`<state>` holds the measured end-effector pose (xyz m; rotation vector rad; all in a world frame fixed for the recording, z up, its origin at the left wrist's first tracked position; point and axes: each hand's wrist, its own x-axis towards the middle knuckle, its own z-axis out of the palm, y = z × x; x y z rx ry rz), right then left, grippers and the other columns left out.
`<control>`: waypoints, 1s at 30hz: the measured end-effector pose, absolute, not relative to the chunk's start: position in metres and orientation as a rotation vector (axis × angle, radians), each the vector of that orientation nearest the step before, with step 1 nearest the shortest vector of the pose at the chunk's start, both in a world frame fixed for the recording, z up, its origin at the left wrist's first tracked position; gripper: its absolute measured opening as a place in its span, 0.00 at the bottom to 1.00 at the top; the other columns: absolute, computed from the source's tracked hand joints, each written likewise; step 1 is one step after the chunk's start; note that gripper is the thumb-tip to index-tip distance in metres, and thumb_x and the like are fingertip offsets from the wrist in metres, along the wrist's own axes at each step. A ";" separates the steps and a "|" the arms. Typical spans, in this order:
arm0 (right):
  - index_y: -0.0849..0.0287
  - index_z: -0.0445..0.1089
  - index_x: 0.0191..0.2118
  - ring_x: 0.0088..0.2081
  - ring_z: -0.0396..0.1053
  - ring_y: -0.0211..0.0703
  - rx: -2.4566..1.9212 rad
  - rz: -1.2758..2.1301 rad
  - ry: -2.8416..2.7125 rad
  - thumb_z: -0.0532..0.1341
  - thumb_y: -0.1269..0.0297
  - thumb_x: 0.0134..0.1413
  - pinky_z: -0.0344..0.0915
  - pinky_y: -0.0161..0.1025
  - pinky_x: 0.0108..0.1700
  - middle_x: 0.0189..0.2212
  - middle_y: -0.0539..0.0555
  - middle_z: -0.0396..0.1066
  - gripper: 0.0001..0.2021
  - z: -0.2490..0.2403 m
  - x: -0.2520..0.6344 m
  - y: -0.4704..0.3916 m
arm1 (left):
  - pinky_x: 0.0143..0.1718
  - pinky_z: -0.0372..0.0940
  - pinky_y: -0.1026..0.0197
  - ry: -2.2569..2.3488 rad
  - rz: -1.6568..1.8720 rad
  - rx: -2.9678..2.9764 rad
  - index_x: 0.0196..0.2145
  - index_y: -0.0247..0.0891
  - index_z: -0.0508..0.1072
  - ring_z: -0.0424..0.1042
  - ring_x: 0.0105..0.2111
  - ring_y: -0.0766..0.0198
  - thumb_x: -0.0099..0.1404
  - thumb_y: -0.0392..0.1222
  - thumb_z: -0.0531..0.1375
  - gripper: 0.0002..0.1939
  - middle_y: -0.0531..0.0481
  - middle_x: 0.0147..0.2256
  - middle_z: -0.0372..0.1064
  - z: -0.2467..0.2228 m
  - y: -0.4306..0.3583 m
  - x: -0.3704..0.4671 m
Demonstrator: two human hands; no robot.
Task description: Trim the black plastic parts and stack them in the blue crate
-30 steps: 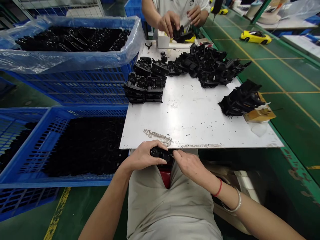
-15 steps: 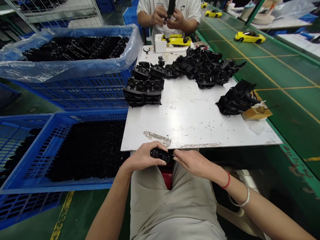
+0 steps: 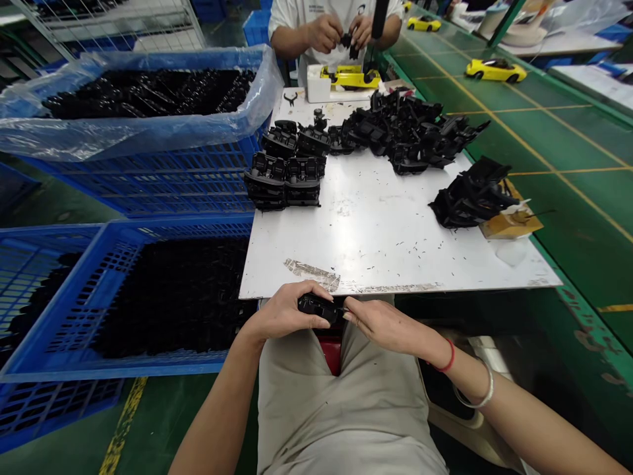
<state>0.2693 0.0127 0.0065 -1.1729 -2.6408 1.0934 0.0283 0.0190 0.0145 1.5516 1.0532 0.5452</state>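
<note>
So the left hand (image 3: 284, 309) is curled around a black part (image 3: 316, 306), thumb along the near side, fingers over the far side, with the part poking out to the right of the palm. It's smooth, chunky and rounded, a bit shiny like moulded plastic, held above the lap just short of the worktop (image 3: 366, 224). Right by its other end, the right hand (image 3: 378, 323) has thumb and forefinger pinched on a slim piece (image 3: 341, 309), kinda dark and too small to make out. Can't tell if it's touching the part.

Straight ahead of both hands the worktop is flat, white and slightly glossy, with a scuffed brownish patch (image 3: 312, 274) just past the left hand and tiny dark slivers beyond the right. Farther out there's a tidy stack of ridged black pieces (image 3: 284, 181), plus a jagged, messy black heap (image 3: 395, 128). Off to the left of the left hand sits a blue lattice-sided crate (image 3: 39, 336) full of black pieces.
</note>
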 end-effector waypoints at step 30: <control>0.56 0.64 0.46 0.25 0.56 0.35 -1.242 1.343 -2.160 0.52 0.57 0.67 0.53 0.34 0.29 0.23 0.43 0.61 0.10 0.015 0.282 -0.010 | 0.47 0.66 0.57 1.094 0.629 1.549 0.41 0.39 0.76 0.73 0.43 0.55 0.52 0.45 0.71 0.19 0.47 0.41 0.76 0.015 0.002 0.037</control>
